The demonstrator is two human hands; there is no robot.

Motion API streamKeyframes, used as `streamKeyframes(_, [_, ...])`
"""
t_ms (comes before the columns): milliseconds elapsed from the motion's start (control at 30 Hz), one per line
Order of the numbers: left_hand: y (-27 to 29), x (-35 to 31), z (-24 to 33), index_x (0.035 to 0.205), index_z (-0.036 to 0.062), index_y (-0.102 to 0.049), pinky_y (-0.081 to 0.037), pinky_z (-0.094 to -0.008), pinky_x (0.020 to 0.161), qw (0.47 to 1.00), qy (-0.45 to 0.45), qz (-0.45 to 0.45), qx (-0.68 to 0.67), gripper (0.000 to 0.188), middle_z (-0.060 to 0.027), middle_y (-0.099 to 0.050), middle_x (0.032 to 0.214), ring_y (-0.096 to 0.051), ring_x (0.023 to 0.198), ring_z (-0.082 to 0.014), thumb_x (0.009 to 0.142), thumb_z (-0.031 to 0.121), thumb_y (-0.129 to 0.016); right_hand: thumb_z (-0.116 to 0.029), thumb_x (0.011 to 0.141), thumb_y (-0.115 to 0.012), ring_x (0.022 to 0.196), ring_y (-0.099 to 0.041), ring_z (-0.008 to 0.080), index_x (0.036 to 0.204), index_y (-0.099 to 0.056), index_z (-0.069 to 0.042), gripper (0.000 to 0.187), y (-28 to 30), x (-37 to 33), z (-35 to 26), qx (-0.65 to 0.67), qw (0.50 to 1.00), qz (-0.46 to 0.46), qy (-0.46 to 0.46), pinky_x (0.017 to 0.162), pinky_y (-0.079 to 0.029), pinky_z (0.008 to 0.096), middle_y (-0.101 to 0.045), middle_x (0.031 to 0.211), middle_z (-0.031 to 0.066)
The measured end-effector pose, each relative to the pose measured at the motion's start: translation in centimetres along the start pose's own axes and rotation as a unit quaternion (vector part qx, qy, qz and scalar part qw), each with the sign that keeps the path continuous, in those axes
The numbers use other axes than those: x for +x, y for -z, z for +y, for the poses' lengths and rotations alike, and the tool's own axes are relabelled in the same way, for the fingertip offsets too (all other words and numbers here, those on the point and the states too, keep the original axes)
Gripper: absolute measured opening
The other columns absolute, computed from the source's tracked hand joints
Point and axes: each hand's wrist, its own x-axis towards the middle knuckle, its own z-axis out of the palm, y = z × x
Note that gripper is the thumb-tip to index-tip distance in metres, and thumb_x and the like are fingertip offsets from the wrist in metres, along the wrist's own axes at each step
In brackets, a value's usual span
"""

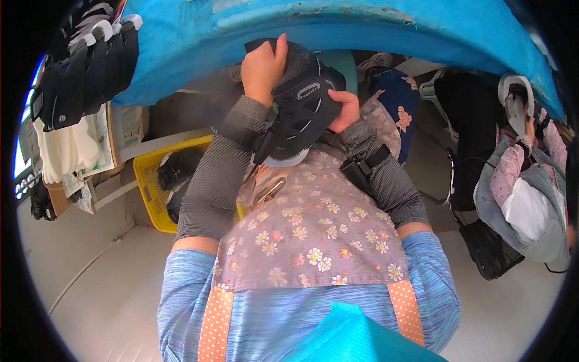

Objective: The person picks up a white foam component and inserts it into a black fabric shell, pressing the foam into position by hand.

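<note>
Two bare hands on a black shoe upper (304, 114), seen from above. The left hand (263, 71) is closed on the piece's far edge, thumb raised; the right hand (346, 111) pinches its near side, thumb on top, to the right of and nearer the body than the left. The piece lies between the two hands, above the lap and the flowered apron (313, 241). A pale rim (289, 160) shows at its lower edge, nearer the body than both hands.

Likely faults: the right hand's hold appears to rest on a small area, so an uneven pull between the hands could twist the piece or let that side slip. Should both grips loosen, it would probably drop to the lap. The blue cover (301, 23), just beyond the left hand, might be brushed by the raised thumb if the piece were lifted. The dark strapped device (359, 174), on the sleeve behind the right hand, could snag a loose edge. The yellow crate (154, 208), to the left hand's lower left, seems too far aside to interfere.
</note>
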Motion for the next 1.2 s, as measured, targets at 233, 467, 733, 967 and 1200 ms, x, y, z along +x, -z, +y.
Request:
streamKeyframes(233, [-2.1, 0.6, -1.9, 0.072, 0.0009, -0.063, -0.049, -0.0491, 0.057, 0.994, -0.075, -0.063, 0.039, 0.047, -0.0216, -0.062, 0.067, -0.061, 0.065, -0.0418, 0.092, 0.042, -0.053, -0.016, 0.087, -0.054, 0.113, -0.059, 0.0326, 0.122, -0.056, 0.006, 0.041, 1.6, 1.0, 0.1, 0.032, 0.999, -0.037, -0.024, 0.103, -0.042, 0.0459, -0.062, 0.121, 0.0191])
streamKeyframes(467, [-2.0, 0.1, -1.9, 0.07, -0.0012, -0.063, -0.049, -0.0518, 0.061, 0.998, -0.026, -0.048, 0.013, 0.052, -0.0255, -0.062, 0.07, -0.06, 0.068, -0.0454, 0.093, 0.044, -0.05, -0.017, 0.087, -0.054, 0.115, -0.057, 0.0332, 0.126, -0.052, 0.006, 0.045, 0.6, 0.5, 0.0, 0.001, 1.0, -0.021, -0.016, 0.104, -0.041, 0.0466, -0.059, 0.125, 0.0192])
streamKeyframes(733, [7.6, 3.0, 2.2, 0.069, -0.0069, -0.058, -0.038, -0.0409, 0.051, 0.987, -0.004, -0.108, -0.122, 0.052, -0.0209, -0.048, 0.056, -0.042, 0.048, -0.0255, 0.091, 0.04, -0.062, -0.016, 0.087, -0.053, 0.115, -0.058, 0.0335, 0.126, -0.052, 0.006, 0.044, -4.6, -1.8, -0.3, -0.035, 0.995, -0.09, 0.002, 0.104, -0.041, 0.0475, -0.059, 0.125, 0.0203])
streamKeyframes(967, [22.7, 2.3, 8.1, 0.1, -0.0096, -0.064, -0.047, -0.0185, 0.065, 0.936, 0.009, -0.238, -0.258, 0.03, 0.0029, -0.065, 0.082, -0.055, 0.074, -0.0023, 0.095, 0.02, -0.061, -0.022, 0.087, -0.05, 0.101, -0.065, 0.037, 0.12, -0.054, 0.01, 0.046, -12.0, -4.5, -2.5, -0.061, 0.987, -0.148, -0.006, 0.092, -0.052, 0.0478, -0.064, 0.112, 0.0257])
streamKeyframes(1200, [31.0, -0.6, 11.8, 0.09, -0.0058, -0.067, -0.045, -0.0207, 0.06, 0.947, -0.117, -0.172, -0.244, 0.019, -0.0029, -0.068, 0.072, -0.058, 0.065, -0.0049, 0.087, 0.013, -0.068, -0.028, 0.075, -0.057, 0.122, -0.052, 0.0376, 0.137, -0.042, 0.005, 0.072, -20.1, -11.2, -2.4, -0.26, 0.942, -0.139, 0.158, 0.105, -0.042, 0.0477, -0.051, 0.135, 0.0224])
